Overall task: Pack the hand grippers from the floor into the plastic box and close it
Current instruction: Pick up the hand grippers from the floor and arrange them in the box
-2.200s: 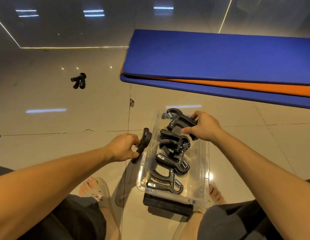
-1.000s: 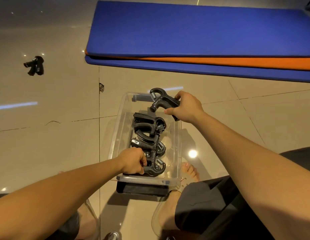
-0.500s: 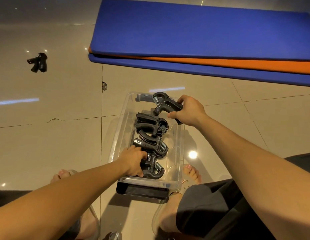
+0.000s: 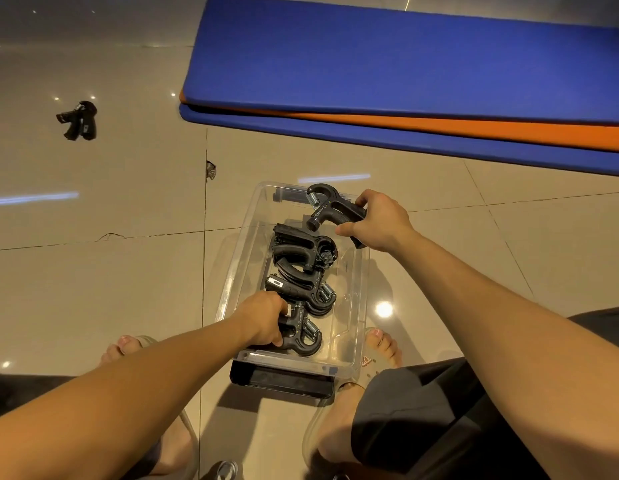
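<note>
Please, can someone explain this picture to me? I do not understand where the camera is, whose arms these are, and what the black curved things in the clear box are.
The camera sits on a person's head and looks down, so the two bare arms are that person's own. On the beige tiled floor stands a clear plastic box with black spring hand grippers inside. The left hand grips the black hand gripper nearest the person, inside the box. The right hand holds another black hand gripper over the box's far end. One more black gripper lies on the floor, far to the left. Stacked blue and orange mats lie beyond the box. The person's feet in sandals show below.
</note>
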A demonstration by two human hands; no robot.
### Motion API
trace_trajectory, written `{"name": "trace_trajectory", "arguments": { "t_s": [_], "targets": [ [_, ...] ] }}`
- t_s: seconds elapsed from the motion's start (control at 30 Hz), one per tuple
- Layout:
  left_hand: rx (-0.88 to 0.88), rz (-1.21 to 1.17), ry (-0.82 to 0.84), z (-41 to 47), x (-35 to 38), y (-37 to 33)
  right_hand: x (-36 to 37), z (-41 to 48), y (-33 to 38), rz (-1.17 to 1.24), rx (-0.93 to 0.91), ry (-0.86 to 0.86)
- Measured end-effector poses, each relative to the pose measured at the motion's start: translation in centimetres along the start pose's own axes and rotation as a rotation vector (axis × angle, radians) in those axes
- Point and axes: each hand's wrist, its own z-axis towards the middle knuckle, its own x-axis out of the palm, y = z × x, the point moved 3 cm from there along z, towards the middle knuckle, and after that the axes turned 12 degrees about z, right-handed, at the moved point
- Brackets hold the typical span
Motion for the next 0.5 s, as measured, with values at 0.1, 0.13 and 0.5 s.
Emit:
{"name": "trace_trajectory", "arguments": {
  "t_s": [0.1, 0.13, 0.5],
  "targets": [
    [-0.016, -0.068, 0.027, 0.06, -0.01, 0.01, -0.01, 0.0, -0.02, -0.001, 0.0, -0.005],
    [-0.017, -0.075, 0.029, 0.05, 0.04, 0.0, 0.0, 0.0, -0.03, -0.002, -0.001, -0.007],
    [-0.063, -0.155, -0.045, -0.39, -0.24, -0.17, 0.07, 0.12, 0.12, -0.003, -0.006, -0.014]
  ]
}}
